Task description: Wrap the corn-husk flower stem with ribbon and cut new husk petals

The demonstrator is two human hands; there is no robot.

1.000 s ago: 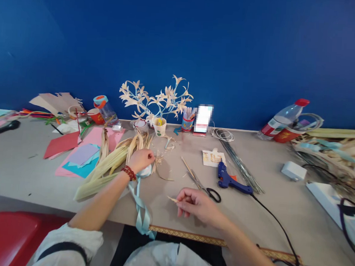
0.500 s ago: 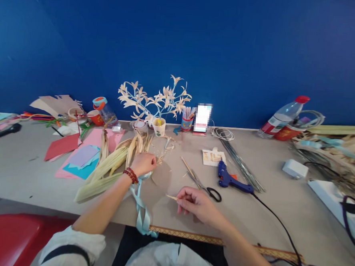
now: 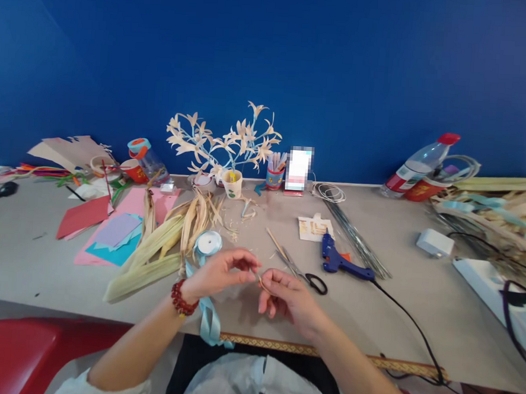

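Note:
My left hand, with a red bead bracelet on its wrist, has thumb and fingertips brought together. What they pinch is too small to make out. Just to its right, my right hand holds a thin pale strip of husk between thumb and forefinger, and the fingertips of both hands nearly meet. Behind my left wrist lies a roll of light blue ribbon, its loose tail falling to the table's front edge. Corn husks are spread left of it. Scissors rest beyond my right hand.
A blue glue gun lies to the right beside a bundle of wires. Husk flowers stand in a paper cup at the back. Coloured paper is on the left, with a power strip and a tilted bottle on the right.
My left hand has come from the husks and scraps toward the front right, meeting my right hand, and the ribbon roll is uncovered. The right hand stays almost in place with the husk strip.

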